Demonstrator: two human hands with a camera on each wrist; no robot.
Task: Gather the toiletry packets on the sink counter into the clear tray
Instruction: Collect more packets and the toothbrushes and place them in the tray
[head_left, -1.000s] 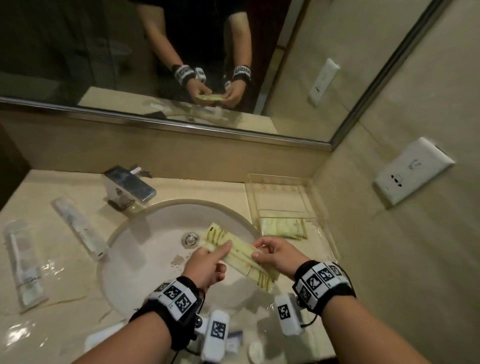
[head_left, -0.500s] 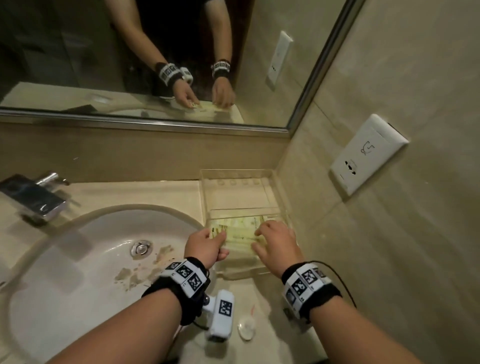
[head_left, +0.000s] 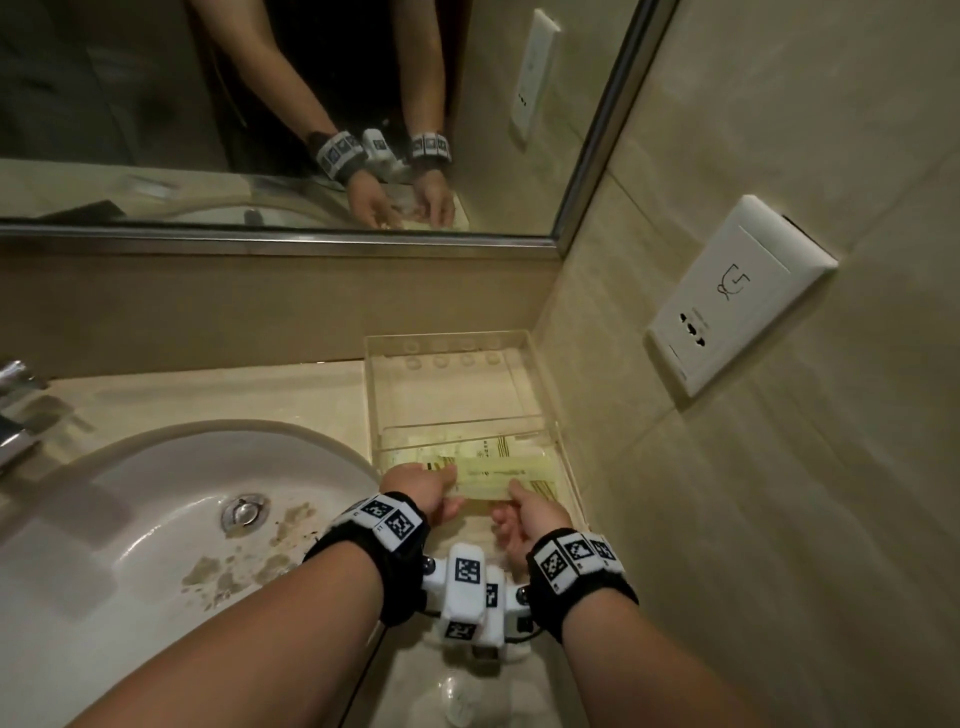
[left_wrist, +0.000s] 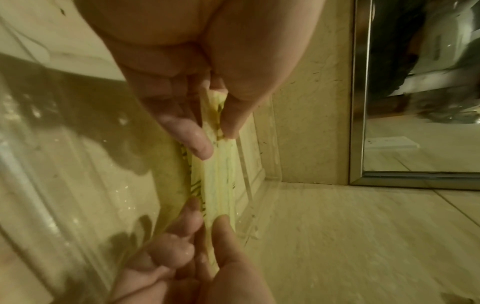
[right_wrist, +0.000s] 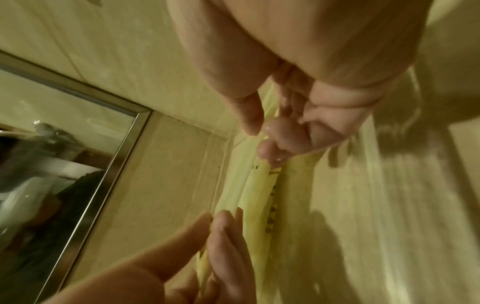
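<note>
1. The left hand (head_left: 422, 487) pinches the left end of the flat pale-yellow paper toiletry packets (head_left: 501, 474), thumb over fingers.
2. The right hand (head_left: 535, 514) pinches the packets' right end, the other fingers curled beneath.
3. The packets are held in the near section of the clear rectangular plastic tray (head_left: 519, 338), which stands in the counter's back right corner, just right of the white oval sink basin (head_left: 171, 499). Their long axis runs left to right between the hands, crosswise to the tray. Both hands are equally near, so release probably needs only a straight lowering.
</note>
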